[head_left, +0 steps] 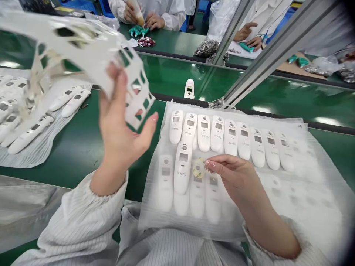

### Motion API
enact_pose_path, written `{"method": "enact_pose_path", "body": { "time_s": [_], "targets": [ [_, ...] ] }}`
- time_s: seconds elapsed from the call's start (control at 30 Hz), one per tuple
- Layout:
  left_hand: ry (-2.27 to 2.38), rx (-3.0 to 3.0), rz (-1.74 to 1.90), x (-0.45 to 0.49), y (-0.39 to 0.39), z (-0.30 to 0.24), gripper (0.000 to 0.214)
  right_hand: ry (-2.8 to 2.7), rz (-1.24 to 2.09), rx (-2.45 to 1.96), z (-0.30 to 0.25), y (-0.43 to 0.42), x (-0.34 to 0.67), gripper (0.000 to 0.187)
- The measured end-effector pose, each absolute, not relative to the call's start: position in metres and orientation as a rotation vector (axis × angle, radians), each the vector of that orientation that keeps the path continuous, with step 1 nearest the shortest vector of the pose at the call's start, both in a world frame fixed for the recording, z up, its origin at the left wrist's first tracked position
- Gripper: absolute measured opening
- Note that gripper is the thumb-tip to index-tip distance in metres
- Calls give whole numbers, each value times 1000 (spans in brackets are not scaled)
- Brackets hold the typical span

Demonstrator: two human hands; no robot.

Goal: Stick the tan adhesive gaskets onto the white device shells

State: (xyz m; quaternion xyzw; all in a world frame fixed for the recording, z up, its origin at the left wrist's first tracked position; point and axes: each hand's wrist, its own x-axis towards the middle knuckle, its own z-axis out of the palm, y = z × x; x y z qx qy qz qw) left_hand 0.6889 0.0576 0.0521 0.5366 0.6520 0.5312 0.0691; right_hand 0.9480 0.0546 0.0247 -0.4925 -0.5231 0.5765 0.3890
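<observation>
My left hand (119, 118) is raised and holds a white sheet (83, 55) with rows of cut-out holes. The sheet is curled and partly blurred; the fingers are at its edge, with the thumb held apart. My right hand (235, 177) pinches a small round, see-through yellowish sticker (198, 168) with green marks by its edge. Under this hand, white handheld devices with small grey screens, like thermometers, lie on a foam sheet (149, 207). One device (183, 168) lies on top of the foam layer, just left of the sticker; others show dimly through it.
More white devices (30, 135) lie on foam at the left. One device (189, 88) sits beyond the bench edge on a green surface. A slanted metal post (249, 74) rises at the right. Across from me, co-workers' hands (154, 21) handle green pieces near bags of small parts.
</observation>
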Motion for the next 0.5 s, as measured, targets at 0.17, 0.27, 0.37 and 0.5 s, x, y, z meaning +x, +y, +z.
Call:
{"method": "enact_pose_path", "body": {
  "time_s": [0.17,0.27,0.37,0.5],
  "targets": [
    [1532,1955,1414,698,71,33,83,-1546,1542,-1395,32,76,937,18],
    [1308,1818,1316,700,68,28,95,-1736,1446,-1481,40,88,929,27],
    [1232,1773,1148,703,65,21,116,-1850,1389,-1525,43,98,922,35],
    [1232,1961,864,713,64,6,134,-1925,1360,-1609,39,103,917,39]
  ]
}}
